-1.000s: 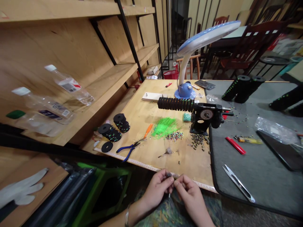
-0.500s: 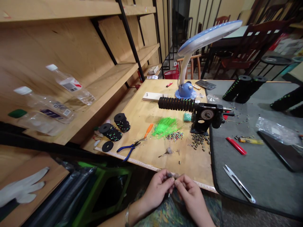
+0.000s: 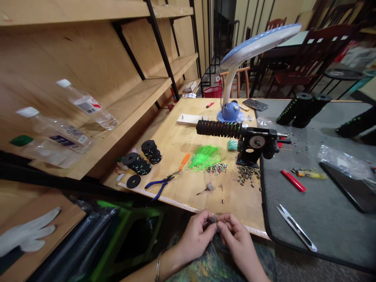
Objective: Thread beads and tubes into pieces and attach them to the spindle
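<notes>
My left hand (image 3: 195,235) and my right hand (image 3: 237,241) meet fingertip to fingertip just below the near edge of the wooden table (image 3: 188,133). Both pinch one tiny dark piece (image 3: 214,221) between thumb and fingers; too small to name. On the table beyond lie a green bundle of strands (image 3: 204,156), a small heap of coloured beads (image 3: 216,169), small metal sleeves (image 3: 246,174), and blue-handled pliers (image 3: 158,185). A black winder (image 3: 252,147) carries a row of black discs (image 3: 219,128).
Stacks of black discs (image 3: 141,158) sit at the table's left. A grey mat (image 3: 317,188) on the right holds thread snips (image 3: 295,227), a red lighter (image 3: 292,181) and black rolls (image 3: 299,109). A blue desk lamp (image 3: 235,78) stands behind. Plastic bottles (image 3: 67,121) lie on the left shelf.
Both hands have shifted slightly downward and closer together, fingers still working the tiny piece. The white bit hanging under the fingers earlier is no longer visible.
</notes>
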{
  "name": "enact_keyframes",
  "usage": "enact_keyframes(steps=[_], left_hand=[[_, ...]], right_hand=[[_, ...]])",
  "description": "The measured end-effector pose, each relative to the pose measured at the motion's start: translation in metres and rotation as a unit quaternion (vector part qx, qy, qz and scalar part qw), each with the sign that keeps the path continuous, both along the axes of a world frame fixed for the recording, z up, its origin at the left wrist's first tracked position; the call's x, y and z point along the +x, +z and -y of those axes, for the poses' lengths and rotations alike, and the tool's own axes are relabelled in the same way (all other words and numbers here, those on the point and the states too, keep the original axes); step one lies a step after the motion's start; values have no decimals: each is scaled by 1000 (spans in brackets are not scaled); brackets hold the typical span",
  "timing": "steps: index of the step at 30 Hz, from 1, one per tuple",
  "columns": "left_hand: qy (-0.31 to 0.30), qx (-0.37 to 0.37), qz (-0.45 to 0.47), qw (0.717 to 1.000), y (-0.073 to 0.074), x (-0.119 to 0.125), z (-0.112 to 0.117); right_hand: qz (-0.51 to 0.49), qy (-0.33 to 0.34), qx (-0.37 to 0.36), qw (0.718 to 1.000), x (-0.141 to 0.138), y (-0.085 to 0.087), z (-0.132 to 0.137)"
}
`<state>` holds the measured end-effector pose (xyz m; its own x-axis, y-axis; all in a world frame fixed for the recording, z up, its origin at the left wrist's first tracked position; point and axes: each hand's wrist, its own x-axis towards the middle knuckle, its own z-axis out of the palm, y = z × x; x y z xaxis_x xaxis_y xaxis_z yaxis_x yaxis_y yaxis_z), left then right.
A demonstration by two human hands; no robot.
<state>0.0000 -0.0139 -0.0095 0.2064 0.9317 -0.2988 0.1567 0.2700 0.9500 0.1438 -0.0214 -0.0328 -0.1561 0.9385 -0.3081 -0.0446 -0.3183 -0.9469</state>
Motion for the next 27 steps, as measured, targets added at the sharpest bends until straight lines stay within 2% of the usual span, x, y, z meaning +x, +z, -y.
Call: enact_keyframes(steps=[4, 9, 14, 22, 27], left_hand=[[-16, 20, -8, 1000, 4, 1, 0], [-28, 24, -18, 999, 3, 0, -1], [-29, -9, 3, 1000, 2, 1, -1], [-38, -62, 115, 991, 8, 2, -1], [-17, -52, 79, 995, 3, 5, -2]], right_hand=[[-23, -16, -13, 1000, -1, 3, -1], [-82, -57, -54, 994, 0, -1, -2], [-122, -82, -86, 985, 2, -1, -4], [-94, -86, -73, 989, 4, 4, -3], [-64, -83, -53, 993, 5, 2, -1]])
